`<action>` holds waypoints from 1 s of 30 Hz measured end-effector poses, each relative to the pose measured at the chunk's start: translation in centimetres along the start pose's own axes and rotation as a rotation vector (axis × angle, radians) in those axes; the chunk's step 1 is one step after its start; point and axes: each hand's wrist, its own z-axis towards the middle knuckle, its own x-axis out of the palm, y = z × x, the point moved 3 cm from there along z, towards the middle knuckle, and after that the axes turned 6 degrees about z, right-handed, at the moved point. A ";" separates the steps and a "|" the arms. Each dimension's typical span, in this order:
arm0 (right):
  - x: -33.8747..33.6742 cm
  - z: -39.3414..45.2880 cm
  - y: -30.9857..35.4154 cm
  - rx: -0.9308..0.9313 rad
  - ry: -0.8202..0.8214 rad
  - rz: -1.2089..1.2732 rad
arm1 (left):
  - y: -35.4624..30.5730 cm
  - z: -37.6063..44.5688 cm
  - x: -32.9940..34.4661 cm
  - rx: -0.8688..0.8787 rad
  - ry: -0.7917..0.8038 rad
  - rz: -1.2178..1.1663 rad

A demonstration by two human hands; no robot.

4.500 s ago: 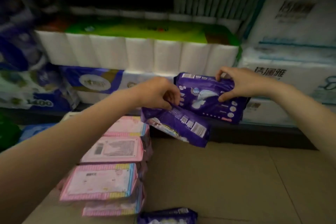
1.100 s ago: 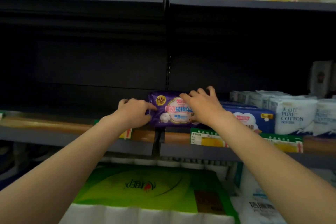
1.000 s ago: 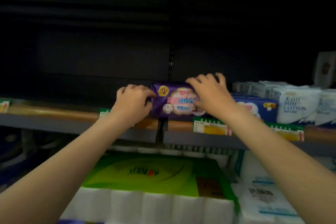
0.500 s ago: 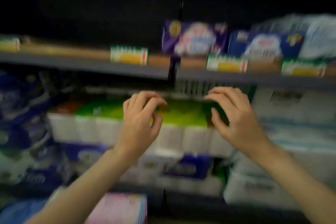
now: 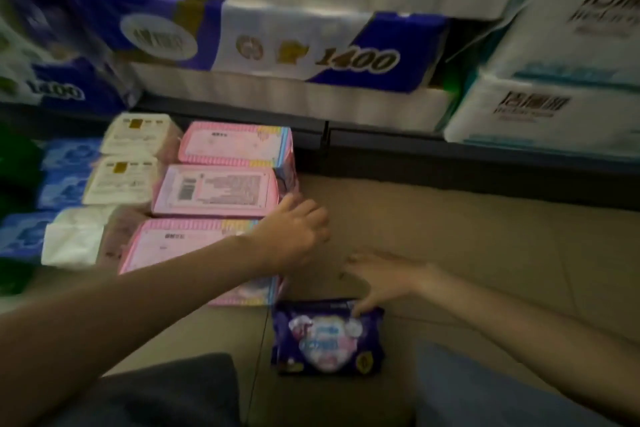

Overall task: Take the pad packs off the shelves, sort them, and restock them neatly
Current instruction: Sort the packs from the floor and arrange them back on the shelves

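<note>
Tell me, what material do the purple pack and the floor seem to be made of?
The purple pack: probably thin printed plastic film, slightly glossy; its soft, puffy edges suggest a flexible wrapper. The floor: likely ceramic or stone tile, matte beige; thin straight joint lines cross it.

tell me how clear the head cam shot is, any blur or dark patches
Head view: dim overall, with motion blur smearing the right hand and the tissue packs on the bottom shelf; the purple pad pack on the floor has unreadable print; the pink pad packs are the sharpest area, the left hand moderately soft; the left edge falls into near black, and shelf lines bow from wide-angle distortion.
</note>
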 end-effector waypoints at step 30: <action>-34.7 -20.4 4.5 -0.013 -0.662 -0.012 | 18.9 7.6 -25.0 -0.332 0.064 -0.515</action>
